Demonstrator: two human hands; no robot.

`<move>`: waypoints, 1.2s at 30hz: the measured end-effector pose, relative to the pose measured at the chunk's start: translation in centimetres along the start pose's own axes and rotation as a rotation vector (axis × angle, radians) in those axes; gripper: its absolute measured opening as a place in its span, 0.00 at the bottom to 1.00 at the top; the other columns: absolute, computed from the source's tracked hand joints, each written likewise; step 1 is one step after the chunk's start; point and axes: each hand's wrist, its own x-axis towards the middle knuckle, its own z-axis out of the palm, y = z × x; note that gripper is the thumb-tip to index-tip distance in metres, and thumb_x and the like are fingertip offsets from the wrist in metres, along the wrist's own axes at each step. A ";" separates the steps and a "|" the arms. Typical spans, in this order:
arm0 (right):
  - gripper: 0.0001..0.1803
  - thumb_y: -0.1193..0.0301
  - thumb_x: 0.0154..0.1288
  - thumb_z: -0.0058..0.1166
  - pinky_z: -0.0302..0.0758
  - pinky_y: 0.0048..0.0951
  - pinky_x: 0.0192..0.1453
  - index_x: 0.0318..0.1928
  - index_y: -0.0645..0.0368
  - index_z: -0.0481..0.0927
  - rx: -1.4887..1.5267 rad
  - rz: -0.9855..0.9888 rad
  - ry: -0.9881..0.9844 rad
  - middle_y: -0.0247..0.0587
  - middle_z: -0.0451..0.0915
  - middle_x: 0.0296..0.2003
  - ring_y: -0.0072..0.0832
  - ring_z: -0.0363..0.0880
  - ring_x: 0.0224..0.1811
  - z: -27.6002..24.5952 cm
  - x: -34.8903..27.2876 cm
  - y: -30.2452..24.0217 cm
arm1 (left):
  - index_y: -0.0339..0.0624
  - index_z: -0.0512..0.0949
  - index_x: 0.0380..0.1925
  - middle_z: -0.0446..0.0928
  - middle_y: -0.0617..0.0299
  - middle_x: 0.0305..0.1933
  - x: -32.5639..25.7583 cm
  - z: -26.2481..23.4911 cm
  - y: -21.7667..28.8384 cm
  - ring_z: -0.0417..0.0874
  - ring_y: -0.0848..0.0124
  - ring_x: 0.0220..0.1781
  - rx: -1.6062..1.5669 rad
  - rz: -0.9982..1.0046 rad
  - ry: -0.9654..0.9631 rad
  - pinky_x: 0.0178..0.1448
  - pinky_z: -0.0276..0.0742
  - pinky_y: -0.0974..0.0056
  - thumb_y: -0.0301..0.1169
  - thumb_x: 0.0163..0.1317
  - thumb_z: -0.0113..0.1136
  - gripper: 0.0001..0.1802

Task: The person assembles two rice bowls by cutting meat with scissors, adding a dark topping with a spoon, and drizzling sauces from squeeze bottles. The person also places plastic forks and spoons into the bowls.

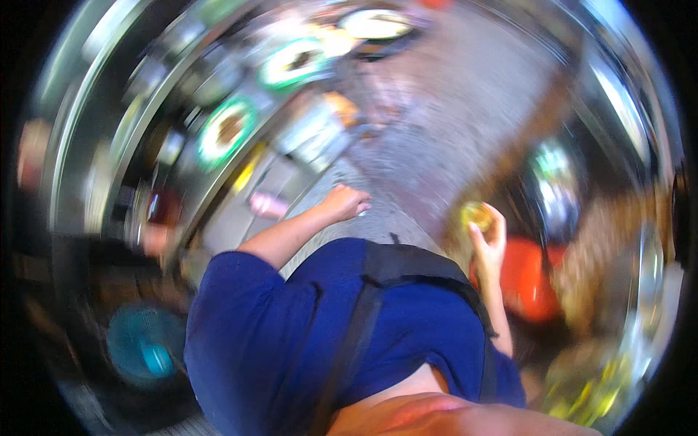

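My right hand (492, 240) is wrapped round a small round clear cup (476, 214) with something yellow in it. It is held out at my right side, above an orange-red tub (529, 280). In front of me and to the left, my left hand (347, 204) is closed with the fingers curled. A small whitish spot shows at its fingertips, too blurred to name. Nearest to that hand is a pink cylindrical thing (268, 206) on the grey surface to its left.
Along the left runs a metal counter with green-rimmed round plates (227, 131) bearing dark food. A large white plate (376, 24) is farther off. Blue-green basin (145, 345) at lower left. On the right is a big dark rounded vessel (556, 185). The grey floor (465, 94) stretches ahead.
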 end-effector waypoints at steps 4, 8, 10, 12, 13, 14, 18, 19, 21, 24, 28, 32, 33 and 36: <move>0.25 0.81 0.61 0.55 0.71 0.27 0.57 0.60 0.61 0.68 0.109 0.019 -0.257 0.39 0.74 0.50 0.25 0.73 0.53 10.0 2.7 -1.5 | 0.43 0.81 0.44 0.83 0.51 0.38 -10.5 -2.8 -7.6 0.84 0.59 0.41 -0.376 -0.399 0.596 0.49 0.75 0.56 0.41 0.62 0.58 0.16; 0.26 0.80 0.62 0.54 0.71 0.28 0.57 0.61 0.61 0.67 0.162 0.049 -0.588 0.40 0.75 0.50 0.26 0.74 0.51 23.8 4.2 -2.9 | 0.39 0.81 0.42 0.82 0.49 0.41 -22.3 -6.2 -15.6 0.84 0.60 0.42 -0.410 -0.727 1.299 0.49 0.77 0.61 0.35 0.62 0.59 0.13; 0.26 0.80 0.62 0.54 0.70 0.28 0.56 0.61 0.60 0.66 0.127 0.027 -0.736 0.40 0.75 0.50 0.26 0.74 0.51 30.7 3.7 -4.2 | 0.37 0.81 0.37 0.81 0.46 0.37 -29.3 -8.8 -20.7 0.83 0.53 0.40 -0.129 -0.840 1.587 0.46 0.77 0.57 0.33 0.61 0.60 0.11; 0.26 0.80 0.62 0.54 0.70 0.28 0.56 0.62 0.61 0.66 0.134 0.000 -0.878 0.41 0.75 0.50 0.26 0.74 0.51 37.0 2.3 -4.5 | 0.38 0.81 0.36 0.81 0.47 0.35 -37.6 -9.3 -27.2 0.82 0.53 0.38 -0.012 -0.936 1.752 0.46 0.77 0.56 0.32 0.60 0.59 0.09; 0.27 0.80 0.62 0.55 0.71 0.28 0.57 0.62 0.61 0.65 0.177 0.021 -0.926 0.41 0.75 0.51 0.27 0.74 0.52 39.4 2.0 -4.3 | 0.38 0.81 0.35 0.81 0.48 0.35 -40.2 -10.2 -28.7 0.82 0.53 0.40 -0.073 -0.987 1.833 0.47 0.77 0.56 0.31 0.60 0.59 0.09; 0.28 0.80 0.62 0.55 0.71 0.28 0.57 0.62 0.61 0.64 0.198 0.023 -0.956 0.42 0.75 0.51 0.27 0.74 0.53 41.5 1.4 -4.2 | 0.39 0.81 0.35 0.81 0.48 0.35 -42.8 -11.4 -30.4 0.82 0.53 0.41 -0.124 -1.026 1.913 0.48 0.76 0.55 0.31 0.59 0.59 0.08; 0.29 0.81 0.61 0.55 0.71 0.29 0.58 0.63 0.63 0.63 0.236 0.075 -1.099 0.42 0.74 0.52 0.27 0.74 0.54 48.7 -0.7 -4.1 | 0.44 0.83 0.35 0.81 0.48 0.37 -54.1 -13.3 -40.6 0.82 0.51 0.42 0.231 -1.437 1.513 0.50 0.76 0.53 0.33 0.57 0.59 0.09; 0.29 0.81 0.61 0.56 0.71 0.29 0.58 0.63 0.63 0.63 0.212 0.092 -1.120 0.42 0.74 0.52 0.27 0.74 0.54 49.9 -0.8 -4.1 | 0.46 0.83 0.37 0.82 0.47 0.38 -55.2 -13.8 -42.7 0.82 0.50 0.42 0.206 -1.483 1.395 0.50 0.77 0.53 0.34 0.56 0.60 0.10; 0.30 0.81 0.59 0.58 0.70 0.29 0.59 0.62 0.64 0.64 0.124 0.100 -1.158 0.41 0.75 0.51 0.27 0.74 0.54 52.1 -0.2 -3.6 | 0.47 0.84 0.36 0.82 0.48 0.40 -57.1 -14.8 -45.8 0.83 0.50 0.43 0.061 -1.547 1.137 0.50 0.78 0.53 0.33 0.55 0.60 0.10; 0.30 0.81 0.58 0.60 0.69 0.29 0.60 0.61 0.64 0.65 0.064 0.039 -1.216 0.41 0.75 0.51 0.27 0.74 0.54 55.5 2.2 -1.5 | 0.48 0.85 0.35 0.82 0.49 0.41 -58.3 -16.5 -50.8 0.84 0.54 0.43 -0.037 -1.548 0.706 0.48 0.79 0.55 0.32 0.54 0.60 0.09; 0.30 0.80 0.57 0.62 0.71 0.29 0.58 0.60 0.64 0.66 -0.011 0.138 -1.207 0.41 0.76 0.50 0.27 0.76 0.52 62.1 5.8 -0.1 | 0.47 0.85 0.36 0.83 0.52 0.36 -58.1 -15.5 -55.5 0.84 0.61 0.35 -0.139 -1.317 0.342 0.42 0.77 0.56 0.34 0.55 0.59 0.11; 0.28 0.77 0.58 0.62 0.72 0.29 0.57 0.59 0.63 0.68 -0.013 0.030 -1.379 0.41 0.77 0.49 0.28 0.76 0.51 71.9 8.6 -0.5 | 0.47 0.84 0.37 0.84 0.55 0.38 -61.1 -11.5 -60.3 0.82 0.63 0.35 -0.260 -1.334 0.229 0.42 0.77 0.56 0.36 0.55 0.61 0.11; 0.28 0.75 0.58 0.63 0.72 0.29 0.57 0.59 0.63 0.69 0.004 0.008 -1.427 0.42 0.77 0.49 0.27 0.76 0.51 74.1 9.0 -0.2 | 0.46 0.84 0.38 0.83 0.54 0.39 -60.7 -11.7 -60.5 0.83 0.62 0.36 -0.275 -1.356 0.209 0.42 0.77 0.56 0.35 0.55 0.61 0.12; 0.28 0.73 0.58 0.64 0.72 0.29 0.57 0.59 0.62 0.69 -0.057 -0.161 -1.544 0.41 0.79 0.48 0.26 0.77 0.51 81.6 9.8 -0.2 | 0.44 0.82 0.41 0.82 0.52 0.41 -59.0 -13.5 -58.7 0.83 0.58 0.39 -0.268 -1.450 0.200 0.44 0.77 0.54 0.34 0.57 0.59 0.13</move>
